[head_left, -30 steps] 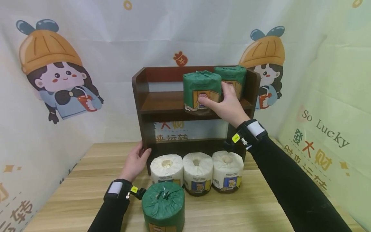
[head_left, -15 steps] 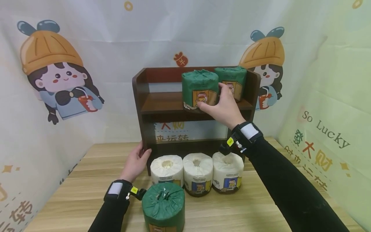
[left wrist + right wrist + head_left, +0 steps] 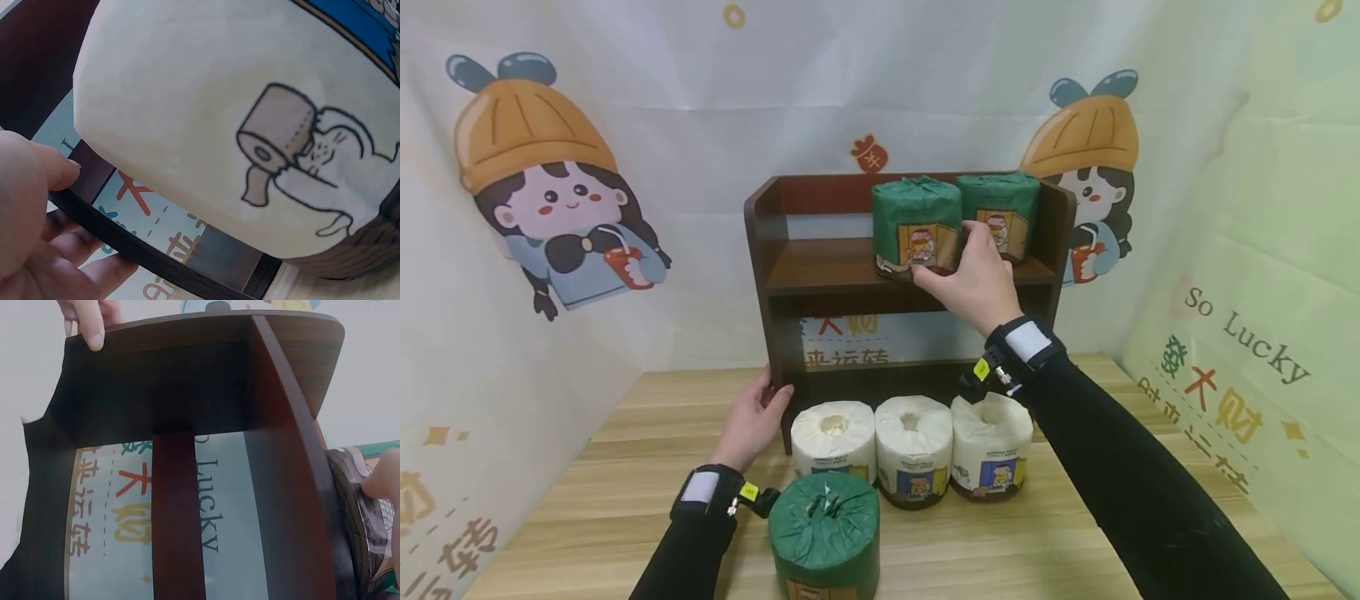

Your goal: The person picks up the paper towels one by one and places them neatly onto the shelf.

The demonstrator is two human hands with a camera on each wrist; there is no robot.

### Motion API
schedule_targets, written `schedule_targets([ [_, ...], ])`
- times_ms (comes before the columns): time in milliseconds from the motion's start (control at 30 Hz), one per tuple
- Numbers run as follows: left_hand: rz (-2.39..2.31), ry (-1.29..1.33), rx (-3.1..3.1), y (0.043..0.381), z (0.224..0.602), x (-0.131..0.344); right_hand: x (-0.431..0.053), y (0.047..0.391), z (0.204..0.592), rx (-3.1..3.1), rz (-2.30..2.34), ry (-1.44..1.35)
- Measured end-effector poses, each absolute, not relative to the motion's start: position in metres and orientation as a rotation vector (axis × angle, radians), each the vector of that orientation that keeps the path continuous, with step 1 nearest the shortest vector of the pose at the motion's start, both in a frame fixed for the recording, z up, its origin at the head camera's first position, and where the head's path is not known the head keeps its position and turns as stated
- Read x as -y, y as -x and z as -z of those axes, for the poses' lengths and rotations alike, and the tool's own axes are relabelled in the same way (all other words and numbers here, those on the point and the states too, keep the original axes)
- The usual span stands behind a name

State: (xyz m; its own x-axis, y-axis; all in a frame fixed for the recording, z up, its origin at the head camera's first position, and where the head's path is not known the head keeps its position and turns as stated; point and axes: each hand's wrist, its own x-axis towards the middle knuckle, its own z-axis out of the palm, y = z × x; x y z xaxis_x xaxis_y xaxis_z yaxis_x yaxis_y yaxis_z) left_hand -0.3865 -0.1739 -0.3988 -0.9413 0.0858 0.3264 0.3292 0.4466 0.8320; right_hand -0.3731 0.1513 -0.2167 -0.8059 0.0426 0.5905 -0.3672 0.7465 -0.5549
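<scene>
My right hand (image 3: 976, 279) grips a green-wrapped toilet roll (image 3: 917, 221) at the upper shelf board, thumb on its front and fingers round its right side. In the right wrist view the thumb presses the roll's crinkled wrapper (image 3: 359, 512), beside the shelf board. A second green roll (image 3: 1013, 200) stands to the right on that same level. Low on the left, my left hand (image 3: 751, 421) holds the side panel of the dark brown shelf (image 3: 816, 265). The left wrist view shows the thumb on one face of the panel edge (image 3: 119, 234) and fingers on the other.
Three white toilet rolls (image 3: 913, 450) stand in a row before the shelf's lower level. Nearer, another green roll (image 3: 823, 529) stands on the wooden table (image 3: 985, 550), beside my left wrist. A printed cloth (image 3: 707, 125) hangs behind and at both sides.
The held green roll has come down slightly and back onto the upper board. My right hand and forearm have shifted a little left. The left hand has kept its hold.
</scene>
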Motion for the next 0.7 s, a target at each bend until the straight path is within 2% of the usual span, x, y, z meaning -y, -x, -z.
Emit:
schedule_targets([
  [700,1.507,0.373,2.452,0.386,0.399,0.174,-0.142,0.385,0.215,2.368,-0.621,-0.097],
])
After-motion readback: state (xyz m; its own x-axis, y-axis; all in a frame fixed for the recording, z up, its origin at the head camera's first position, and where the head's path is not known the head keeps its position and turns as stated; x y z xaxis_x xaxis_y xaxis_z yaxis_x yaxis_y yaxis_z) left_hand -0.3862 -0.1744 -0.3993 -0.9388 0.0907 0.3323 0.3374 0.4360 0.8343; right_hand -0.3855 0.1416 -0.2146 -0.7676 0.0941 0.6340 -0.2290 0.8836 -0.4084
